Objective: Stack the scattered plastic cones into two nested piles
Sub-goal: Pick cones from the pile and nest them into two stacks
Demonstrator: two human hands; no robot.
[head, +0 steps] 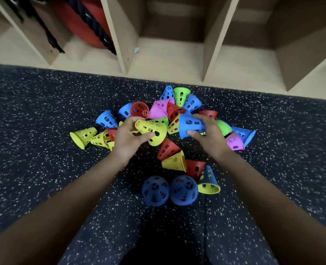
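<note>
On the dark speckled rubber floor [43, 131], just in front of a beige wooden cubby shelf [204, 60], lies a loose heap of perforated plastic cones [158, 110] in yellow, blue, red, pink and green, most of them tipped on their sides and lying against one another.

Above the middle of the heap the left hand [127, 136] grips a yellow perforated plastic cone [151, 131]. Its fingers and thumb are curled round the cone's body, and the cone lies sideways with its narrow end up and to the left. The right hand [210, 134] grips a blue perforated plastic cone [190, 124], fingers over the top and thumb beneath, with the wide rim turned toward the left hand. The two held cones are near each other but apart.

Closer to the person, between the two forearms, a pair of blue cones [155, 190] stands upright side by side, touching, narrow ends up. Just beside them on the right stands a blue cone nested over a yellow cone [209, 180], tilted slightly. Just behind these, a red cone [167, 149], a yellow cone on its side [174, 161] and another red cone [194, 168] lie in a touching row.

At the heap's left edge lie two yellow cones [82, 136]; at its right edge a pink cone [234, 141] leans on a blue one.

In the shelf's left compartment sit a red rounded object [78, 22] and a black rope [101, 33].
</note>
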